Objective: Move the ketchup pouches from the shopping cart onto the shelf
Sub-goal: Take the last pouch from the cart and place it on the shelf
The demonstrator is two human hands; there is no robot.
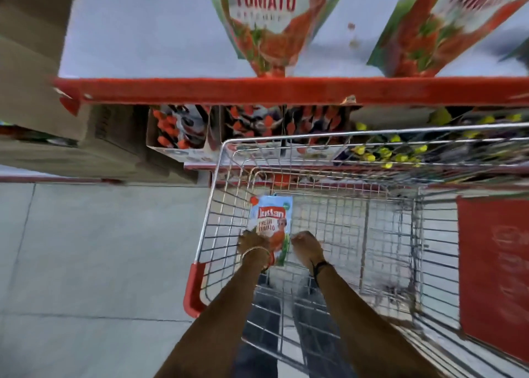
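My left hand (pixel 253 241) pinches the ketchup pouch (pixel 272 223) low; right hand (pixel 306 246) loosely curled, empty. Soft, sloshy, slick: I'd support its base.

I can read "FRESH TOMATO" on the ketchup pouch (pixel 270 226) inside the cart (pixel 372 148). Above the cart, a big pouch (pixel 266 20) on the shelf (pixel 286 90) says "TOMATO".
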